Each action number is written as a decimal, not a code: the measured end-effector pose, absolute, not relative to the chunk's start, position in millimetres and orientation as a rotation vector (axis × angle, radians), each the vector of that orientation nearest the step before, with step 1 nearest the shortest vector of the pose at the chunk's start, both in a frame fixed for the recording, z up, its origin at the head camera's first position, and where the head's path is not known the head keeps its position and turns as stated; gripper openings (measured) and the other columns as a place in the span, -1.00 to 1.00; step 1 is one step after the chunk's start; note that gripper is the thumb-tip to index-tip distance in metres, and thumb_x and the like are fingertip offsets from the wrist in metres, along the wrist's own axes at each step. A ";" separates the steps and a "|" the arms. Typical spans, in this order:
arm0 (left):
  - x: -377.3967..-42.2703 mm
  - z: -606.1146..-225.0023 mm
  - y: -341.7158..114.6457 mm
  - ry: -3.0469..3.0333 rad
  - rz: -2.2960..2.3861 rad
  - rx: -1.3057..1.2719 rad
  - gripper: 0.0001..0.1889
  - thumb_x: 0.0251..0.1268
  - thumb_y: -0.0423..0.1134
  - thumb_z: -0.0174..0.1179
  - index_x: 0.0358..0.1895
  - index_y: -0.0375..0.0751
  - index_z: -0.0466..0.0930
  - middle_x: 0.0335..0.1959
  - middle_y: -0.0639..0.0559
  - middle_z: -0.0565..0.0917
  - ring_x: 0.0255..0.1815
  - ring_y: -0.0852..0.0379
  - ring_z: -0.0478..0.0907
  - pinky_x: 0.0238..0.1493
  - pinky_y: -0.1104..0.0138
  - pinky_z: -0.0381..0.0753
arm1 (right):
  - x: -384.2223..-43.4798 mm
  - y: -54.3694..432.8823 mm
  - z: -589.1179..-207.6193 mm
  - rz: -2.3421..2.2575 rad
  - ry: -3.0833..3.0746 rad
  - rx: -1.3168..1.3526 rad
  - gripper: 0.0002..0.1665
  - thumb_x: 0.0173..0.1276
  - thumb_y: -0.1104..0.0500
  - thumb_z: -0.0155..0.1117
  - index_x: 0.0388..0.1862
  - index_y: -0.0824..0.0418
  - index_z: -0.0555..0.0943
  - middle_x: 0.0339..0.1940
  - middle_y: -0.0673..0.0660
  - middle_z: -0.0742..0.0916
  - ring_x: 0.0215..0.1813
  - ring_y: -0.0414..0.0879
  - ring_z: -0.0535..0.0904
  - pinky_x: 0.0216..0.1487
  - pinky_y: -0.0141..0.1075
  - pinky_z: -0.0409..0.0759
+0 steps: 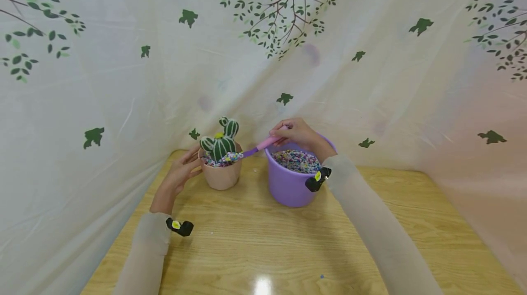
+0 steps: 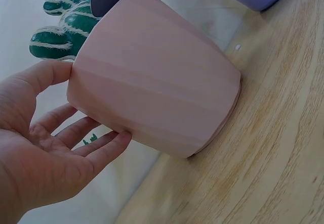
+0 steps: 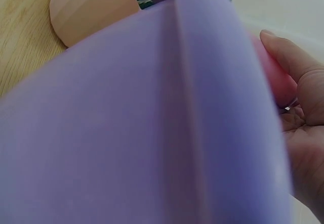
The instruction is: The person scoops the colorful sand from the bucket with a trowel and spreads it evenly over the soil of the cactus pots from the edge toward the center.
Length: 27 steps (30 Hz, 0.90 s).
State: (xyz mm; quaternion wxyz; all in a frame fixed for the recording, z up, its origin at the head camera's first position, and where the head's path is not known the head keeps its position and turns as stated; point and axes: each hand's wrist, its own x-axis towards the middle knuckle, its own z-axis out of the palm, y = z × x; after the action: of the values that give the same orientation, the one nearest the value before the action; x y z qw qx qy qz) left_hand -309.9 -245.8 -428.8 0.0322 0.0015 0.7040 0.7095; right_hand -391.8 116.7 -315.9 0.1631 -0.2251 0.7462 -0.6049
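My right hand (image 1: 302, 133) grips the pink handle of a small trowel (image 1: 266, 143) above a purple bucket (image 1: 290, 190). The trowel's purple blade reaches left over the rim of a pale pink flowerpot (image 1: 222, 178), with small colourful beads at its tip. A green knitted cactus (image 1: 222, 147) with white stripes and a yellow top piece stands in the pot, among more beads. In the left wrist view, the thumb of my left hand (image 2: 53, 150) touches the pot's rim, and its spread fingers rest against the side. The bucket hides most of the trowel in the right wrist view.
Multicoloured beads (image 1: 297, 161) lie inside the bucket. Pot and bucket stand side by side on a wood-grain table (image 1: 255, 235). A pale curtain (image 1: 247, 75) with leaf prints hangs close behind and along both sides. One blue bead (image 1: 322, 276) lies near the front.
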 end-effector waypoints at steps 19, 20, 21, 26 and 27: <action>-315.3 -431.9 -251.1 2.129 2.180 0.080 -0.28 0.59 -0.28 0.05 0.67 -0.04 -0.07 0.68 -0.15 0.01 0.65 -0.15 0.06 0.55 -0.14 0.26 | -390.7 114.8 -313.4 -1.697 2.129 -0.632 -0.61 0.46 0.37 0.26 0.11 0.67 0.53 -0.40 0.13 0.81 -0.36 -0.04 0.77 -0.18 -0.20 0.81; -315.7 -432.3 -251.5 2.131 2.181 0.084 -0.29 0.60 -0.28 0.05 0.67 -0.05 -0.07 0.68 -0.16 0.02 0.65 -0.15 0.06 0.55 -0.14 0.26 | -390.9 115.1 -313.1 -1.694 2.131 -0.634 -0.61 0.46 0.36 0.26 0.10 0.68 0.53 -0.40 0.13 0.81 -0.36 -0.03 0.77 -0.19 -0.21 0.81; -316.1 -432.6 -251.8 2.137 2.180 0.085 -0.30 0.60 -0.27 0.04 0.67 -0.06 -0.05 0.68 -0.16 0.03 0.65 -0.15 0.08 0.55 -0.14 0.27 | -391.3 115.6 -312.8 -1.689 2.137 -0.639 -0.62 0.47 0.36 0.25 0.10 0.68 0.53 -0.40 0.13 0.81 -0.35 -0.02 0.78 -0.19 -0.22 0.81; -317.9 -433.4 -251.7 2.147 2.201 0.047 -0.33 0.60 -0.23 0.06 0.65 -0.10 0.04 0.65 -0.16 0.12 0.61 -0.13 0.15 0.54 -0.10 0.31 | -393.1 117.8 -310.7 -1.654 2.174 -0.669 -0.63 0.48 0.35 0.25 0.08 0.67 0.54 -0.40 0.13 0.81 -0.33 0.01 0.78 -0.16 -0.16 0.81; -318.1 -433.4 -251.4 2.146 2.208 0.032 -0.34 0.60 -0.22 0.07 0.64 -0.11 0.06 0.65 -0.15 0.14 0.61 -0.12 0.17 0.54 -0.09 0.32 | -393.4 118.2 -310.3 -1.646 2.181 -0.675 -0.63 0.48 0.34 0.25 0.08 0.67 0.55 -0.40 0.12 0.81 -0.33 0.00 0.78 -0.14 -0.14 0.81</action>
State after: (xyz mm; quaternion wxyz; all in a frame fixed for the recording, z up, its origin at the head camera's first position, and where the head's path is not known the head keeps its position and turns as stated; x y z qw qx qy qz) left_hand -318.1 -251.4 -433.4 0.0310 0.0105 0.6966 0.7167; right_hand -393.4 118.2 -310.3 0.1627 -0.2366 0.7647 -0.5769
